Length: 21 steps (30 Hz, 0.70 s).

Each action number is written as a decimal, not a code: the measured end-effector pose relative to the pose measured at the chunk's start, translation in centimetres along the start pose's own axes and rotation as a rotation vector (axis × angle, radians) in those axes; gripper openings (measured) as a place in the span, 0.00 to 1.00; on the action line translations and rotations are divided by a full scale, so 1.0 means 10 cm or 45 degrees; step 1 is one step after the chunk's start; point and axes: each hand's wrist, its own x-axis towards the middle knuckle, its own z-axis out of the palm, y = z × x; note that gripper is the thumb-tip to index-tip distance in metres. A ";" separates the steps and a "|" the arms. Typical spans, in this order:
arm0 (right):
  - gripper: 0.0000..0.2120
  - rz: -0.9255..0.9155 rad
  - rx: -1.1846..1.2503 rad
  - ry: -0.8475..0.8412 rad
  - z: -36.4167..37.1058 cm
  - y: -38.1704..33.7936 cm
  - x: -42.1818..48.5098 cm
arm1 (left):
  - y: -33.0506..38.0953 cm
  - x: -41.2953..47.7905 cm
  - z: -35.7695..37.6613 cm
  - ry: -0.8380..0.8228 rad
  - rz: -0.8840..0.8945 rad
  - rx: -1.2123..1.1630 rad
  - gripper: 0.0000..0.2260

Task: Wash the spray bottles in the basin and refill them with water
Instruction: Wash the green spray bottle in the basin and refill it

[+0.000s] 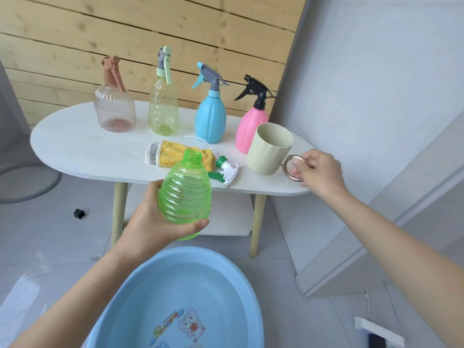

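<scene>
Five spray bottles in play. Four capped ones upright in a row at the back of the white oval table (75, 146): ribbed clear pinkish bottle (114, 109), clear yellow-green bottle (163, 109), opaque blue bottle (210, 119), opaque pink bottle with black trigger (248, 126). Fifth one, a ribbed translucent green plastic bottle (184, 194), uncapped, held upright in the air between the table edge and the round blue plastic basin (155, 277) on the floor below. Left hand (150, 222) wrapped round its lower belly, thumb across the front, fingers behind. Green-and-white trigger head (224, 169) lying loose on the table beside a yellow cloth (175, 154). Right hand (321, 172) curled on the copper-coloured ring handle of a cream mug (268, 151) at the table's right end; hard to tell whether lifted or resting.

Judged by looks: thin-walled, light, apparently empty, springy under a squeeze, probably slick once wet. Best held at the ribbed belly, for the purchase of the grooves. Go easy on pressure, to avoid a spurt from the open neck. Keep the neck up for filling.
</scene>
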 end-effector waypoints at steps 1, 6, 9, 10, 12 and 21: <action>0.07 -0.015 0.044 -0.021 -0.06 -0.06 -0.09 | 0.01 -0.03 -0.01 -0.002 0.006 0.010 0.43; 0.04 0.039 0.305 -0.227 -0.32 -0.34 -0.59 | 0.08 -0.19 -0.10 0.005 0.065 0.025 0.39; 0.05 0.144 0.472 -0.364 -0.33 -0.40 -0.87 | 0.06 -0.32 -0.20 -0.007 0.050 0.003 0.43; 0.05 0.194 0.538 -0.405 -0.30 -0.40 -0.97 | 0.03 -0.36 -0.24 -0.014 0.039 0.002 0.44; 0.06 0.293 0.656 -0.470 -0.19 -0.39 -1.16 | -0.02 -0.47 -0.31 -0.033 0.041 0.008 0.45; 0.18 0.640 0.785 -0.596 0.58 -0.07 -1.69 | -0.59 -0.85 -0.53 -0.061 -0.043 0.003 0.40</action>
